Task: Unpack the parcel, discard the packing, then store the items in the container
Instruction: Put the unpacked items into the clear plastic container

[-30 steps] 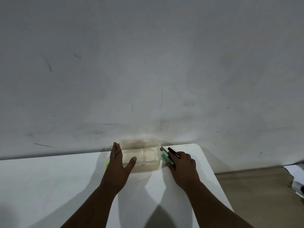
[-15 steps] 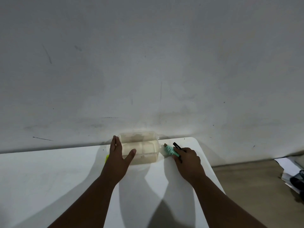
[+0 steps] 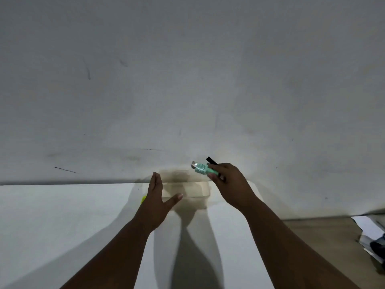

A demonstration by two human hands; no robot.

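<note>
A clear plastic container [image 3: 195, 189] stands at the far edge of the white table [image 3: 62, 215], against the wall. My left hand [image 3: 156, 203] rests against its left side, fingers straight and thumb along its front. My right hand [image 3: 231, 184] is raised above the container's right end and grips a green item with a silver tip [image 3: 200, 168] together with a black pen-like item [image 3: 211, 161]. A small yellow thing [image 3: 143, 198] peeks out beside my left hand.
A grey wall [image 3: 187, 80] rises right behind the table. To the right the table ends and the floor [image 3: 325, 236] shows, with white papers [image 3: 368, 226] and a dark object lying on it at the far right.
My right hand has closed on the green and black items lying right of the container and lifted them off the table to above its right end. My left hand has stayed on the container.
</note>
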